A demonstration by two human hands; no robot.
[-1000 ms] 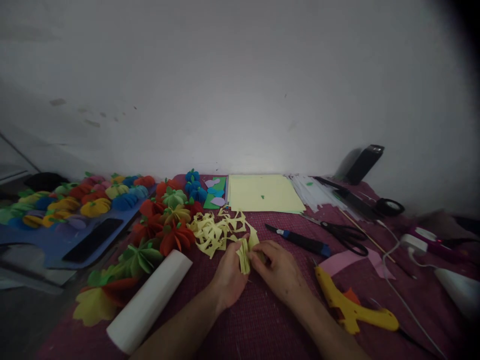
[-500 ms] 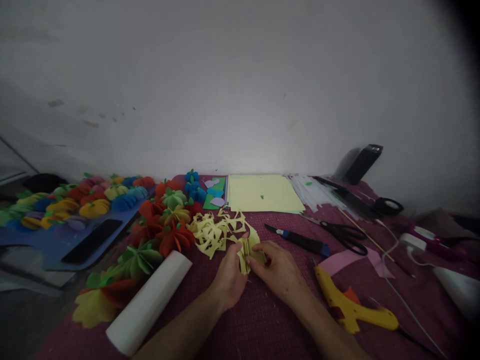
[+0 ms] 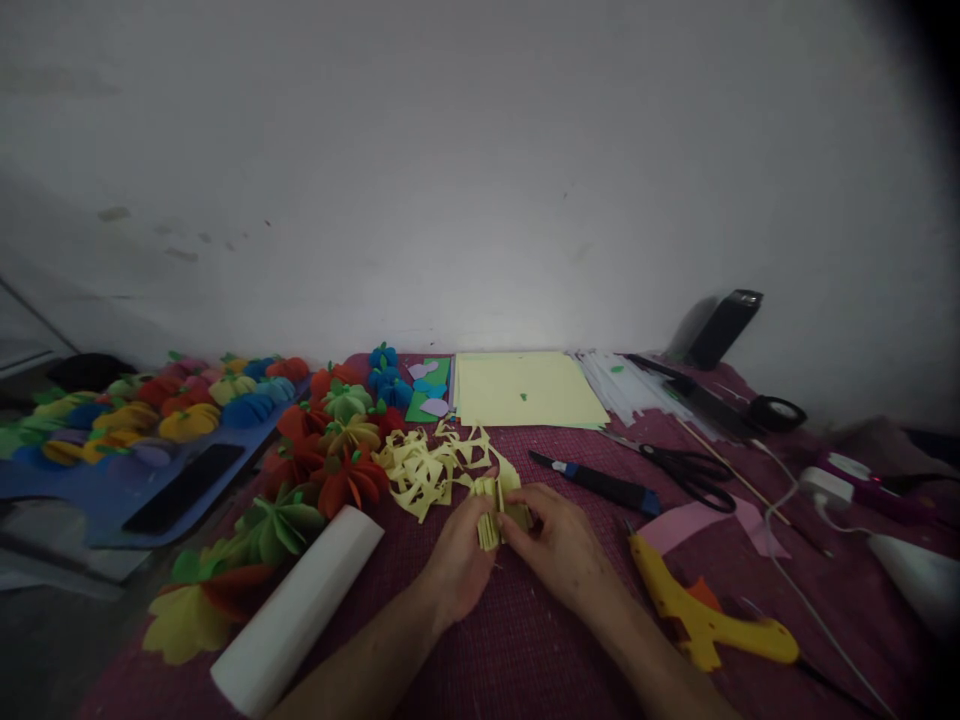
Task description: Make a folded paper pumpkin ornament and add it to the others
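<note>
Both hands have barely shifted since the earlier frames, only nudging closer around the folded paper (image 3: 491, 508). Left hand (image 3: 459, 556) and right hand (image 3: 561, 545) pinch that pale yellow stack between them, each grip pressed together on it, near the table's (image 3: 525, 650) middle. Left lies a white roll (image 3: 300, 600); right, a yellow glue gun (image 3: 697, 610). Beyond sit yellow scraps (image 3: 427, 465), scissors (image 3: 686, 465) and a yellow sheet (image 3: 525, 388) at the far edge.

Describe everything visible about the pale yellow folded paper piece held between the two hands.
The folded paper piece is pale yellow, apparently thin craft paper stacked in several layers whose edges show as a ribbed fan. It stands roughly on edge just above the maroon mat, pinched between the left hand and the right hand, beside the yellow paper offcuts.
</note>
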